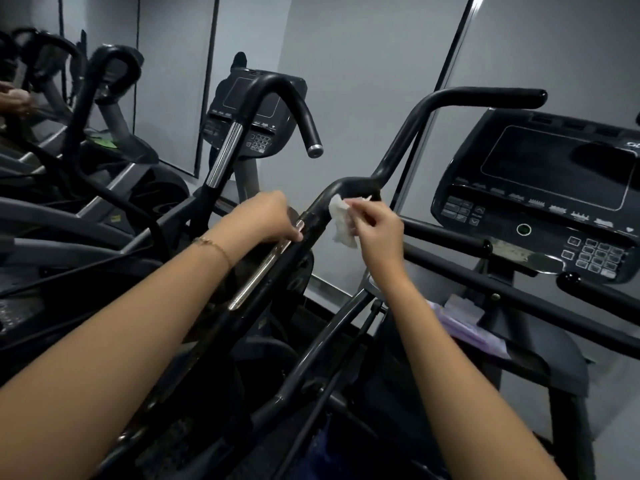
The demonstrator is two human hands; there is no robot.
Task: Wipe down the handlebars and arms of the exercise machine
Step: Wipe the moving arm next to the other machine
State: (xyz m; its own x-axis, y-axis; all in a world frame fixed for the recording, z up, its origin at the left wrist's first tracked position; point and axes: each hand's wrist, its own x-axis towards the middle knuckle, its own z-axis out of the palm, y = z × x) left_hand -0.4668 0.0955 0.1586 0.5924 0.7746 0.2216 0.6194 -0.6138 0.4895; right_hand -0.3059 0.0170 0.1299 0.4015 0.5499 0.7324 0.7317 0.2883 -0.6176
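My left hand grips the rigid black metal machine arm; my right hand pinches 1 limp, crumpled white wipe, best bunched against the bend.

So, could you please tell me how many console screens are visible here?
2: a centre console screen behind the curved handlebar, and a right console screen beyond the right hand. Others may be hidden among machines at left.

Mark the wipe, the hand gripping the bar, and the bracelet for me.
white wipe (341, 221), head view, crumpled middle.
left hand (272, 216), head view, back of the hand gripping the machine arm (313, 210).
bracelet (216, 247), head view, chain across the left wrist.
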